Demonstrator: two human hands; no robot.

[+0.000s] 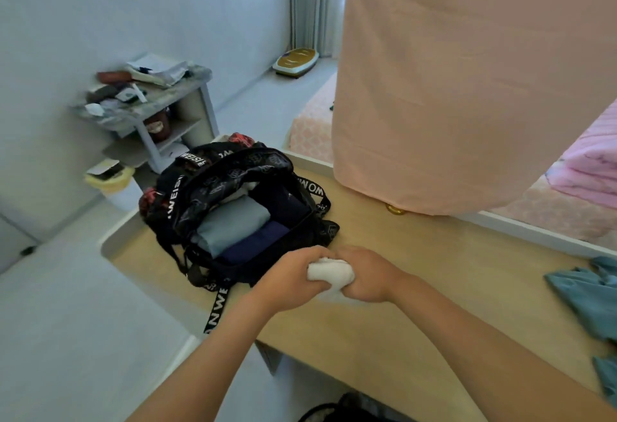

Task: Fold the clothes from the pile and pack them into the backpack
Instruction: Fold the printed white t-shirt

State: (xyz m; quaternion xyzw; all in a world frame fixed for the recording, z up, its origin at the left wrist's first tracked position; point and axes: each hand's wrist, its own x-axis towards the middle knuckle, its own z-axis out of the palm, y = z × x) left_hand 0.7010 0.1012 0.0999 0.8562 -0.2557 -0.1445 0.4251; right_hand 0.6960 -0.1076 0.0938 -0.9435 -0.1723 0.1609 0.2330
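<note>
Head view, going left to right: far left there's a cluttered shelf unit [160,104] by the wall with a yellow-lined bin [112,179] below it, well clear of everything. Then the black backpack [207,194] sits open on the wooden surface [434,271], with a grey folded piece [230,224] and a navy one [257,244] already packed inside. Just near of its opening, the left hand [290,283] and right hand [367,274] are both closed around a small white bundle of cloth [330,274], squeezing it between them right above the surface.

My guess is it's light, soft and squishy, so nothing to break, but it'll spring open if let go. Best held around the middle, wrapped tight. The gap beside the navy piece looks like the spot, and the backpack's floppy rim and straps could get in the way.

Further right, a peach sheet [467,87] hangs down over the far edge, and some teal clothes [587,298] wait at the right edge.
</note>
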